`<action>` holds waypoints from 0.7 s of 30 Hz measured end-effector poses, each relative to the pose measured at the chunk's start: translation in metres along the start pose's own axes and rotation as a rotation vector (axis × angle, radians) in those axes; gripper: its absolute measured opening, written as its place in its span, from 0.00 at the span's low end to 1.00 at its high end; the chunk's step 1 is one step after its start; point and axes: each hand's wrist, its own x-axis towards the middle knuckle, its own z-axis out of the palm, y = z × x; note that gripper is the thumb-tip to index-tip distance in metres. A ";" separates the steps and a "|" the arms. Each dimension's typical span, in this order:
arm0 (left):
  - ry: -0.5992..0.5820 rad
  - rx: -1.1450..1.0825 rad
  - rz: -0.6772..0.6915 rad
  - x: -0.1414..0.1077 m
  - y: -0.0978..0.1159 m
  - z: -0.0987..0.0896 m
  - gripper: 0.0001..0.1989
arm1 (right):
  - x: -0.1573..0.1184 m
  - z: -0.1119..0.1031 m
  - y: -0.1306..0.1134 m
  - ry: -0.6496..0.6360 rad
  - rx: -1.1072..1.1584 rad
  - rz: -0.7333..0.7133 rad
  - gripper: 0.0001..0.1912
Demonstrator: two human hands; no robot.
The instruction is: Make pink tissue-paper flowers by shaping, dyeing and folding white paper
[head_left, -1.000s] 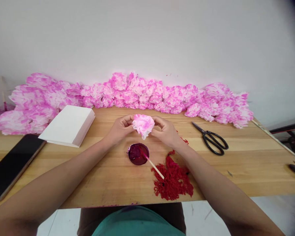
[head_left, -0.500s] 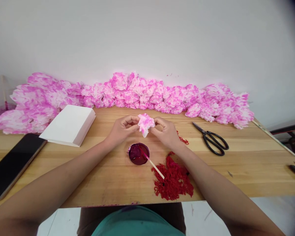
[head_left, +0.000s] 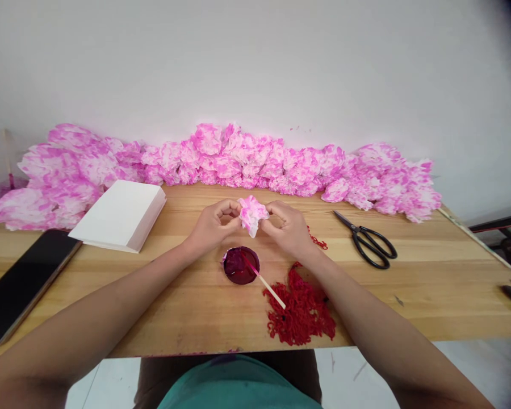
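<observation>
A small pink-and-white paper flower is held up over the table between my two hands. My left hand pinches its left edge with thumb and fingers. On the other side, my right hand grips the right edge the same way. Just below the flower stands a small round dish of dark magenta dye. A thin wooden stick leans in it, its dipped end stained pink. The stick's pale end rests over a heap of red yarn pieces beneath my right forearm.
A long bank of pink-and-white paper flowers lines the wall. To the left are a stack of white paper and a black phone. Black-handled scissors lie on the right of the wooden table.
Both hands keep their pinch on the paper flower, whose petals look slightly rearranged. The whole view has shifted very slightly; nothing else has visibly moved.
</observation>
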 end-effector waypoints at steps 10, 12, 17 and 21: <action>0.032 -0.214 -0.092 0.003 -0.001 -0.002 0.12 | 0.004 0.003 0.001 0.030 0.334 0.233 0.07; 0.036 -0.217 -0.098 0.003 0.000 -0.002 0.13 | 0.005 0.003 0.002 0.031 0.359 0.246 0.08; 0.033 -0.207 -0.084 0.003 0.000 -0.002 0.13 | 0.005 0.005 0.005 0.028 0.387 0.265 0.08; 0.045 -0.226 -0.078 0.003 -0.002 -0.002 0.13 | 0.006 0.004 0.006 0.032 0.493 0.264 0.15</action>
